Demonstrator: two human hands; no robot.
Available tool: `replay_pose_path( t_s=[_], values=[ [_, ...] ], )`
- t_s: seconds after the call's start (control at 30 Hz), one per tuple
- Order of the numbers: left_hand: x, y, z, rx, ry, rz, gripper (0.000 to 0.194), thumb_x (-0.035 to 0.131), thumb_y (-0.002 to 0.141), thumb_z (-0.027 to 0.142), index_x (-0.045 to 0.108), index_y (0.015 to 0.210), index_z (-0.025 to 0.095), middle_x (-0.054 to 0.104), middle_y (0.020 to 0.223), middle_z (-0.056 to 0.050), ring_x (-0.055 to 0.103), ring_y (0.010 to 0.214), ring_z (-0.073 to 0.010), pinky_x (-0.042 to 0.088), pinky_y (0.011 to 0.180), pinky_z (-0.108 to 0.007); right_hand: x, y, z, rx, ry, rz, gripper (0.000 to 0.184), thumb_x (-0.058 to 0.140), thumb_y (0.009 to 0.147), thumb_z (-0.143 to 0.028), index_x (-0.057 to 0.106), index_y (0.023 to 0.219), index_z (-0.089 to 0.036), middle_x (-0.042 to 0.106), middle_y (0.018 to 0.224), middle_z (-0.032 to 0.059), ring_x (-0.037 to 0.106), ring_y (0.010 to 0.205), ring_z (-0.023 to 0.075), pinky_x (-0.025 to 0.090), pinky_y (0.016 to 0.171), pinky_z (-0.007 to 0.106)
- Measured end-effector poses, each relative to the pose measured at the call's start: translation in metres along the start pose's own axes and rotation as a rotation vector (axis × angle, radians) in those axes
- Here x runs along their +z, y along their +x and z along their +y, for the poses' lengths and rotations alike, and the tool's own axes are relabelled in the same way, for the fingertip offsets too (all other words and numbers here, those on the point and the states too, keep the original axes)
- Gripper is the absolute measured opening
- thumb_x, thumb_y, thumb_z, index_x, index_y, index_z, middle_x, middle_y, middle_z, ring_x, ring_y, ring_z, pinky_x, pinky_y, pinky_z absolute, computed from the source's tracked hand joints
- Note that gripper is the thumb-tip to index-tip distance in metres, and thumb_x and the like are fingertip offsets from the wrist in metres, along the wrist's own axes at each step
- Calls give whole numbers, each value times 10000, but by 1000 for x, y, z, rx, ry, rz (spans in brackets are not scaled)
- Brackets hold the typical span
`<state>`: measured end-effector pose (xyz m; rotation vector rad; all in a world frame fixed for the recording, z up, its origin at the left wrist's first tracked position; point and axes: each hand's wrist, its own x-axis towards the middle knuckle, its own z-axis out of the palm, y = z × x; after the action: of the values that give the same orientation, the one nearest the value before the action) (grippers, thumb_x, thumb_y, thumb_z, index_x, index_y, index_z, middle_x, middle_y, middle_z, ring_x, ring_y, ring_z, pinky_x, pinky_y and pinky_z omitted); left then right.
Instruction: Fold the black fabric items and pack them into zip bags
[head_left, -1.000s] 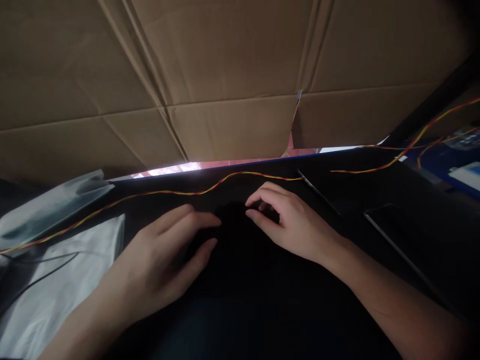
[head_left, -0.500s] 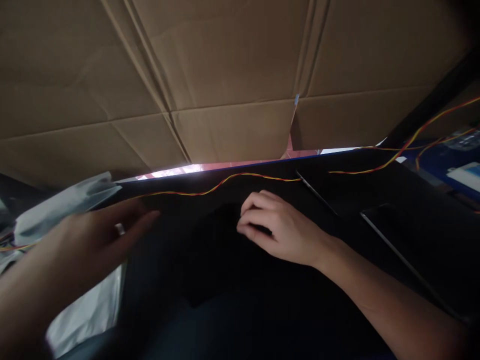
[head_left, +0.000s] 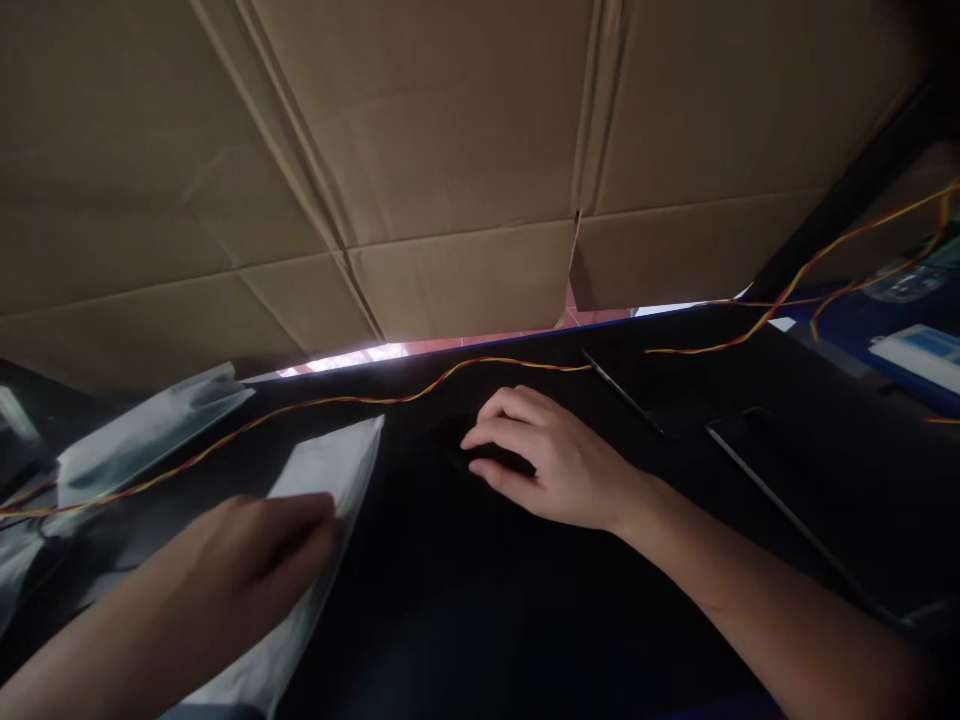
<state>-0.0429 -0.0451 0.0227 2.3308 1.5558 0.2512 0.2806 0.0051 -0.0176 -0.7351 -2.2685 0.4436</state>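
Note:
My left hand is closed on the edge of a flat white plastic bag, at the lower left. The bag slants over the black tabletop, its upper part beyond my fingers and its lower part partly hidden by my forearm. My right hand hovers over or lies on the black surface near the middle, I cannot tell which. Its fingers are loosely bent, with a gap between thumb and forefinger, and nothing shows in them. Beyond both hands runs a twisted red and yellow wire.
A cardboard wall rises behind the black tabletop. Another whitish plastic bag lies at the left. Two dark flat panels with pale edges, one a larger panel, lie at the right. Beyond them is a white and blue box.
My left hand has moved right and toward me, bringing the white bag with it over the black surface. My right hand stays nearly in place, its thumb now more apart. The view has shifted slightly.

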Motion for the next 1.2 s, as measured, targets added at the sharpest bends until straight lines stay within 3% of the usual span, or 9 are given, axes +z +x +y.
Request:
replay_pose_path(
  t_s=[0.2, 0.3, 0.37, 0.43, 0.57, 0.8, 1.0, 1.13, 1.2],
  values=[
    [-13, 52, 64, 103, -126, -112, 443, 465, 1023, 401, 513, 625, 212, 473, 555, 37, 449, 498, -117, 317, 449, -241, 14, -1, -11, -189, -11, 61, 164, 651, 1069, -227, 708, 1216, -180, 717, 1309, 114, 655, 1120, 230, 584, 998, 428],
    [1, 61, 58, 183, -212, 45, 301, 499, 1032, 335, 554, 762, 213, 500, 630, 51, 463, 551, -112, 363, 497, -228, 14, 2, -11, -157, -15, 87, 118, 598, 1092, -201, 709, 1050, -193, 771, 1183, 87, 669, 1101, 224, 604, 990, 426],
    [10, 63, 47, 279, -239, 127, 138, 519, 1044, 292, 626, 1080, 213, 591, 718, 53, 533, 581, -116, 423, 541, -226, 12, 4, -8, -148, -1, 98, 145, 579, 1093, -174, 688, 1004, -212, 787, 1181, 81, 693, 1150, 225, 603, 1042, 454],
    [16, 66, 36, 442, -243, 118, 288, 518, 1053, 266, 574, 1330, 217, 680, 835, 22, 623, 656, -135, 495, 628, -245, 11, 4, -6, -157, 26, 115, 156, 576, 1082, -144, 669, 983, -222, 797, 1162, 80, 721, 1178, 224, 597, 1091, 475],
    [17, 69, 25, 685, -154, 153, 224, 480, 1044, 217, 651, 899, 216, 631, 729, -11, 585, 636, -159, 457, 616, -303, 14, 1, -4, -133, 109, 115, 164, 575, 1061, -101, 646, 982, -225, 803, 1202, 90, 736, 1233, 221, 612, 1107, 485],
    [-3, 54, 10, 625, -189, 587, 463, 386, 1082, 226, 384, 619, 214, 377, 579, 21, 382, 535, -117, 265, 543, -349, 16, -1, 2, -133, 59, 26, 160, 598, 1009, -82, 644, 989, -234, 818, 1139, 61, 738, 1246, 242, 603, 1111, 507],
    [-6, 54, 9, 574, -245, 457, 437, 459, 1040, 178, 322, 626, 209, 312, 578, 24, 347, 545, -138, 244, 562, -378, 9, -4, -14, -78, 169, 216, 190, 704, 938, -154, 596, 1074, -232, 718, 1259, 114, 702, 1164, 228, 612, 991, 435],
    [-2, 62, 4, 562, -202, 383, 474, 475, 1052, 203, 345, 598, 233, 319, 546, 34, 325, 504, -140, 239, 537, -377, 15, -8, -15, -131, 76, -200, 493, 858, 902, -489, 683, 1279, -223, 729, 1335, 109, 665, 1281, 304, 561, 1078, 487],
    [-1, 65, -2, 546, -180, 355, 485, 476, 1064, 223, 364, 593, 244, 333, 545, 36, 324, 495, -138, 248, 522, -370, 22, -9, -13, -152, -19, -335, 661, 867, 909, -477, 629, 1470, -223, 705, 1450, 121, 606, 1404, 335, 512, 1157, 514]
  ],
)
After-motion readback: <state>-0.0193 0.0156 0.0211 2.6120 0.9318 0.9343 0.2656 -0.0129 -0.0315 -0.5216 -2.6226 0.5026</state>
